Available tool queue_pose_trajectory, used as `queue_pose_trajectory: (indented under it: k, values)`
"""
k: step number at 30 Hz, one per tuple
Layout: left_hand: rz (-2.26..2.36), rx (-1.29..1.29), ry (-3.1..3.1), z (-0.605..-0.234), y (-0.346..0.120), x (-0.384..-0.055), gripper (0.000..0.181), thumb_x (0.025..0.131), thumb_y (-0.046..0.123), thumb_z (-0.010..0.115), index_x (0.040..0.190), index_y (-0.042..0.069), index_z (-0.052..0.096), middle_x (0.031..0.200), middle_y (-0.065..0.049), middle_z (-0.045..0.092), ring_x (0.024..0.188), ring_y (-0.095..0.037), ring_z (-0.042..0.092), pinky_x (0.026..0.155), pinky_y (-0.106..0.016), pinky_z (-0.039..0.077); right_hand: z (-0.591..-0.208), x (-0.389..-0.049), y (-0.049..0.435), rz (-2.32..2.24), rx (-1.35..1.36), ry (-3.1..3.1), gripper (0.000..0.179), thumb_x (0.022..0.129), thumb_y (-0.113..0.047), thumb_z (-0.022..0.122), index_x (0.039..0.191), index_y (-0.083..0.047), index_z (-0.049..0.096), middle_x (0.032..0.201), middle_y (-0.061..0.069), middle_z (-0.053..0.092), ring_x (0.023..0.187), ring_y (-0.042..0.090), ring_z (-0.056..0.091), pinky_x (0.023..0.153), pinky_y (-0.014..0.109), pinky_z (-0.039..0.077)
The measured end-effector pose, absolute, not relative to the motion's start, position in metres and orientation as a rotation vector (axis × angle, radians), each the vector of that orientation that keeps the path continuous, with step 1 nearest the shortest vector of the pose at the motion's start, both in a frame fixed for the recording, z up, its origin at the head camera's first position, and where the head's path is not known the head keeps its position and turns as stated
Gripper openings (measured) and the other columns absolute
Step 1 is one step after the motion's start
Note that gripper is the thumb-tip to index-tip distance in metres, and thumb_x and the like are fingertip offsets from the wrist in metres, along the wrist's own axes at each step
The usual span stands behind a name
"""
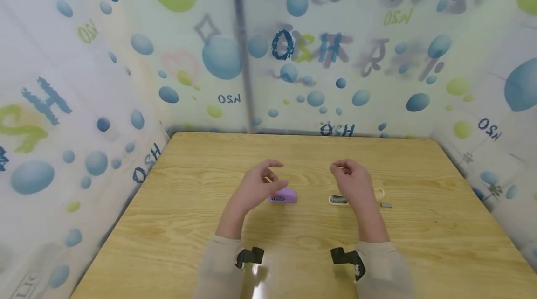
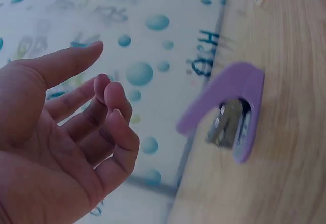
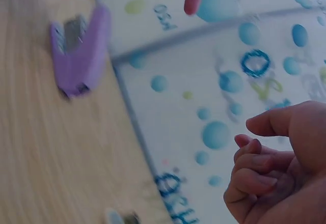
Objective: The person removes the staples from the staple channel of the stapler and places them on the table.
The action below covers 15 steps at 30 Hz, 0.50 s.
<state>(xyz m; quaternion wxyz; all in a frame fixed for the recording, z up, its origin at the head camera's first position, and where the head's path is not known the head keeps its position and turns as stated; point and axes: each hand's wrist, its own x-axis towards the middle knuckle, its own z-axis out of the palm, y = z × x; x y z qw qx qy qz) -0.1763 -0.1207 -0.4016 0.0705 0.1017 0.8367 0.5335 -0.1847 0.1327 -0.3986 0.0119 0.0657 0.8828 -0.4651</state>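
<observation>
A purple stapler (image 1: 288, 195) lies on the wooden table below my left hand (image 1: 255, 189); the left wrist view shows its top arm (image 2: 224, 86) swung up from the metal magazine (image 2: 228, 123). That hand hovers beside it, fingers loosely bent and apart from the thumb, holding nothing. My right hand (image 1: 354, 181) is raised over a cream-coloured stapler (image 1: 337, 199), hiding its middle. In the right wrist view the right hand (image 3: 275, 168) has loosely curled fingers and a gap below the thumb, with nothing held. A small grey block (image 1: 386, 205) lies right of the cream stapler.
The wooden table (image 1: 176, 224) runs back to a patterned curtain (image 1: 361, 66) printed with blue and green drops, which also hangs at both sides. Dark camera mounts (image 1: 250, 256) sit at both wrists.
</observation>
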Motion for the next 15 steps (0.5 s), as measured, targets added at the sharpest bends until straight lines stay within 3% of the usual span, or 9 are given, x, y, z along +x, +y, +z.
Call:
queue_pose_trajectory:
  k: [7, 15]
  values:
    - [1.514, 0.223, 2.594, -0.426, -0.143, -0.184, 0.048, 0.077, 0.040, 0.071, 0.119, 0.032, 0.052, 0.077, -0.002, 0.055, 0.060, -0.014, 0.046, 0.052, -0.029, 0.041, -0.420, -0.197, 0.080, -1.440, -0.007, 2.677, 0.033, 0.089, -0.043, 0.054, 0.117, -0.025, 0.055, 0.095, 0.005, 0.057, 0.071, 0.019, 0.053, 0.056, 0.029, 0.044]
    - [1.446, 0.192, 2.468, -0.438, -0.162, -0.190, 0.056, 0.075, 0.031, 0.074, 0.125, 0.026, 0.049, 0.074, -0.005, 0.057, 0.060, -0.015, 0.045, 0.052, -0.028, 0.037, -0.432, -0.196, 0.046, -1.424, -0.151, 2.612, 0.033, 0.084, -0.038, 0.063, 0.114, -0.025, 0.059, 0.079, 0.004, 0.055, 0.055, 0.014, 0.045, 0.048, 0.027, 0.040]
